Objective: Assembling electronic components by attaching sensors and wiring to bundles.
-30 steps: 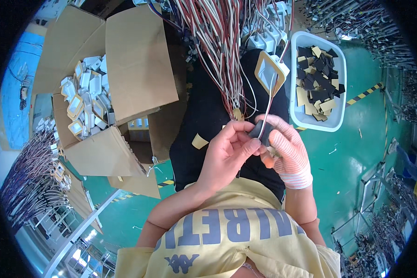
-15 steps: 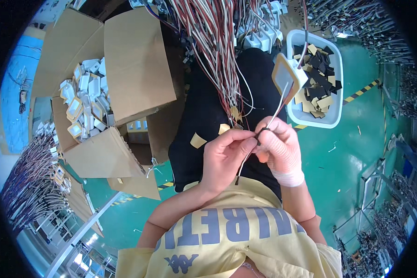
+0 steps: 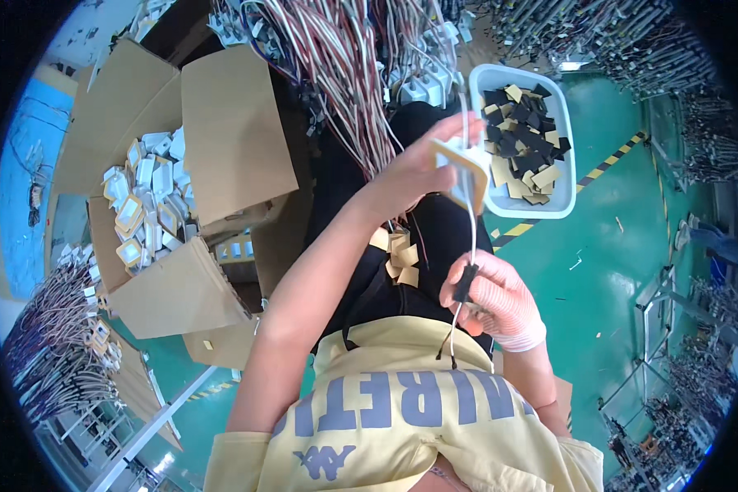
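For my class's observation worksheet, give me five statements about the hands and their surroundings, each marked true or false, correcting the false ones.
1. The right hand wears a pale glove. True.
2. The left hand holds the black wrap on the cable. False: the right hand holds that black wrap; the left is at a white, yellow-rimmed housing.
3. The white tray holds black and yellowish pieces. True.
4. The open cardboard box stands on the person's right. False: the cardboard box is on the left.
5. Small yellowish pieces lie on the person's lap. True.
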